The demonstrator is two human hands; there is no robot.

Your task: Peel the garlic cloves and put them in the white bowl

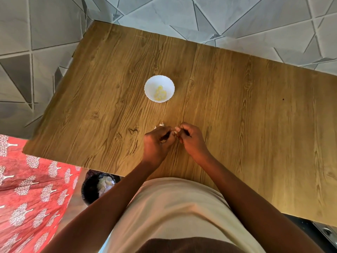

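Several peeled cloves (160, 93) already in the white bowl (151, 83) mid-table, another garlic clove (176, 133) pinched between left hand (157, 143) and right hand (191, 138), peel half off, more probably left.

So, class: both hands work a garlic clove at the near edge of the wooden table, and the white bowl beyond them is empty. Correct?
Not quite. The head view shows the white bowl already holds several peeled yellowish cloves. The rest stands: left hand and right hand pinch a garlic clove.
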